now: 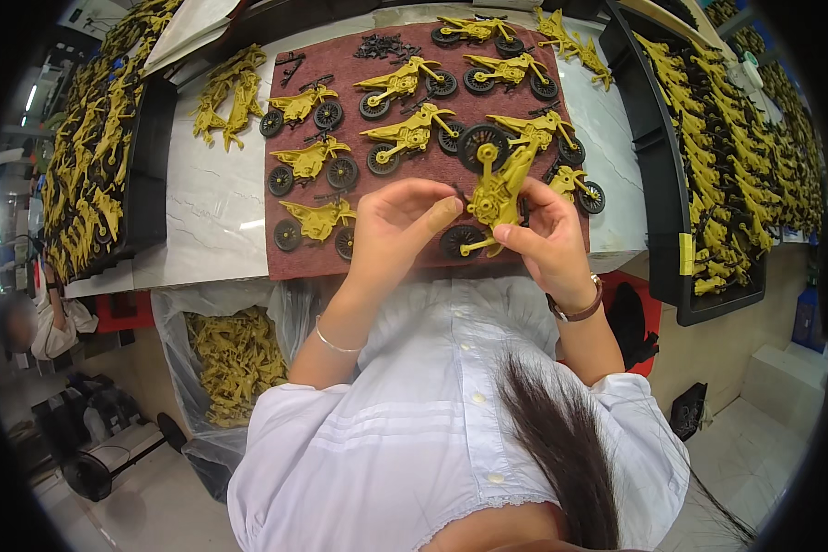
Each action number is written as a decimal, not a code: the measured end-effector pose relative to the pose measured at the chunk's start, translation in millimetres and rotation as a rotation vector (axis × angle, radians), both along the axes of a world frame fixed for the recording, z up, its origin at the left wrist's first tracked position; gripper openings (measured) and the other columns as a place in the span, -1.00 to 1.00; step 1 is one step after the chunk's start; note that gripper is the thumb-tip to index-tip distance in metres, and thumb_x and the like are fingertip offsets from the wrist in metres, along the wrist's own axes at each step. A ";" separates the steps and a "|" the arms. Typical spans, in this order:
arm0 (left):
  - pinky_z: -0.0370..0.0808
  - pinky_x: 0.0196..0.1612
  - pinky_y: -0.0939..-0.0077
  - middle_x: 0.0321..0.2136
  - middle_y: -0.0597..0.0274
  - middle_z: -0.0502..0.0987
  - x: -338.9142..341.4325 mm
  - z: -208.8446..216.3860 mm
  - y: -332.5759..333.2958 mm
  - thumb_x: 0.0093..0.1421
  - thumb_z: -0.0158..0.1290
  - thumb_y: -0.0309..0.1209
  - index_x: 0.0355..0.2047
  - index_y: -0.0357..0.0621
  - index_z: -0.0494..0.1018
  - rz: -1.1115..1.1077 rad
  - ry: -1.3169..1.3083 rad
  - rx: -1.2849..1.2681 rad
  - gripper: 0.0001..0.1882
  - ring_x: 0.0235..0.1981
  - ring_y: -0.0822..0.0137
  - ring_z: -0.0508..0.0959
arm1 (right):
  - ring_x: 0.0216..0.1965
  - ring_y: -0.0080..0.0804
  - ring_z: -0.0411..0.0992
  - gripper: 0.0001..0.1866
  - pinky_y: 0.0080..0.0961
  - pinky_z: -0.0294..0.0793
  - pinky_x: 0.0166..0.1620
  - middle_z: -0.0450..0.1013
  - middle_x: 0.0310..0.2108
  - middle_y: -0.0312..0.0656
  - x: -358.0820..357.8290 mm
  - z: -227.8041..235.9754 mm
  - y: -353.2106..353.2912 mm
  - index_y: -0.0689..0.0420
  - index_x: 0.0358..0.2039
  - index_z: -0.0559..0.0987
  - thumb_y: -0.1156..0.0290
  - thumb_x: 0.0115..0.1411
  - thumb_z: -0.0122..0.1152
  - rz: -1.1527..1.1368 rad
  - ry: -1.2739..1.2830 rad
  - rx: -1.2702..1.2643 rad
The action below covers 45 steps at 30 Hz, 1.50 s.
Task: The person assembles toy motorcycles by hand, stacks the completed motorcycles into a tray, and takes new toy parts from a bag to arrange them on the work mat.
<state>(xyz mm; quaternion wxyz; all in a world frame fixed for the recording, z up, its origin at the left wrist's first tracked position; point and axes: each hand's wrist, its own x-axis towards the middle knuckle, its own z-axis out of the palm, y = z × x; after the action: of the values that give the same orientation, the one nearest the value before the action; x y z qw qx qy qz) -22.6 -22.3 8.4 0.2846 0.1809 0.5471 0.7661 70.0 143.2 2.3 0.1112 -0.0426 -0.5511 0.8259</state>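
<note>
My right hand (554, 232) is closed on a yellow toy motorcycle (499, 191) with black wheels, held tilted above the maroon cloth mat (414, 189). Thumb and fingers grip it by its side, and one wheel points away from me. Just to the left, my left hand (403, 216) is pinched, with a sliver of a small black part (460, 192) showing at its fingertips. Most of that part is hidden. Several more yellow motorcycles, such as this one (409, 133), lie in rows on the mat around both hands.
Small black parts (384, 47) lie heaped at the mat's far edge. Loose yellow pieces (230, 97) rest on the white table to the left. Black trays of yellow toys flank both sides, the right one with a dark rim (664, 175). A lined bin of yellow pieces (235, 363) stands below left.
</note>
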 end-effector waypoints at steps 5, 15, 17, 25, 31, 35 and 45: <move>0.50 -0.32 0.69 -0.34 0.18 0.61 -0.2 -6.6 -2.4 0.15 0.15 -0.54 -0.25 -0.33 0.51 -0.023 -0.013 0.009 -0.84 -0.39 0.52 0.57 | -0.14 -0.61 0.40 -0.67 -0.64 0.41 -0.11 0.47 -0.16 -0.23 -1.5 9.6 -5.4 0.29 -0.10 0.48 0.55 0.09 0.27 0.020 -0.058 -0.049; 0.50 -0.26 0.59 -0.35 0.14 0.57 6.6 -2.6 0.9 0.05 0.22 -0.61 -0.31 -0.40 0.53 0.052 0.232 0.014 -0.82 -0.33 0.45 0.55 | -0.19 -0.61 0.42 -0.72 -0.62 0.40 -0.10 0.51 -0.22 -0.26 -0.9 9.0 -11.2 0.28 -0.17 0.51 0.53 0.09 0.29 -0.098 0.007 0.174; 0.48 -0.24 0.63 -0.29 0.12 0.52 8.1 -1.7 0.0 0.05 0.16 -0.69 -0.33 -0.45 0.49 0.040 0.312 0.051 -0.86 -0.29 0.45 0.53 | -0.19 -0.60 0.42 -0.72 -0.61 0.39 -0.09 0.51 -0.23 -0.26 -0.6 7.8 -10.9 0.28 -0.18 0.51 0.54 0.08 0.30 -0.100 0.037 0.220; 0.48 -0.22 0.56 -0.34 0.12 0.53 4.8 -3.5 0.3 0.02 0.18 -0.66 -0.35 -0.40 0.51 0.025 0.340 0.021 -0.85 -0.28 0.39 0.54 | -0.23 -0.62 0.40 -0.73 -0.63 0.37 -0.12 0.50 -0.26 -0.30 -1.0 5.6 -8.7 0.27 -0.21 0.52 0.54 0.06 0.33 -0.113 0.055 0.224; 0.45 -0.12 0.53 -0.20 0.13 0.48 8.4 15.2 7.3 0.00 0.22 -0.61 -0.29 -0.36 0.50 0.052 0.246 0.165 -0.77 -0.14 0.38 0.50 | -0.32 -0.65 0.41 -0.67 -0.69 0.37 -0.19 0.50 -0.31 -0.30 3.7 9.2 -3.6 0.23 -0.20 0.54 0.50 -0.01 0.39 -0.086 0.071 0.507; 0.47 -0.14 0.52 -0.24 0.11 0.51 4.4 13.4 5.6 -0.03 0.22 -0.61 -0.27 -0.28 0.53 0.066 0.489 0.012 -0.75 -0.19 0.35 0.53 | -0.29 -0.58 0.43 -0.64 -0.66 0.36 -0.30 0.52 -0.27 -0.26 -0.7 14.3 -16.3 0.22 -0.23 0.55 0.44 -0.06 0.43 -0.186 0.101 0.292; 0.47 -0.35 0.55 -0.38 0.14 0.56 4.1 18.7 5.6 -0.07 0.23 -0.63 -0.31 -0.26 0.55 0.107 0.810 -0.097 -0.75 -0.37 0.35 0.55 | -0.25 -0.45 0.45 -0.69 -0.60 0.39 -0.24 0.53 -0.23 -0.15 1.6 14.7 -4.4 0.26 -0.20 0.56 0.47 0.02 0.35 -0.280 0.342 0.682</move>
<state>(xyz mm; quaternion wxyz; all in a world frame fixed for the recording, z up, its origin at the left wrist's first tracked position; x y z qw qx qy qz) -18.5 -16.7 27.1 0.0143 0.4255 0.6590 0.6201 71.5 138.9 17.0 0.3204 0.0603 -0.7558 0.5678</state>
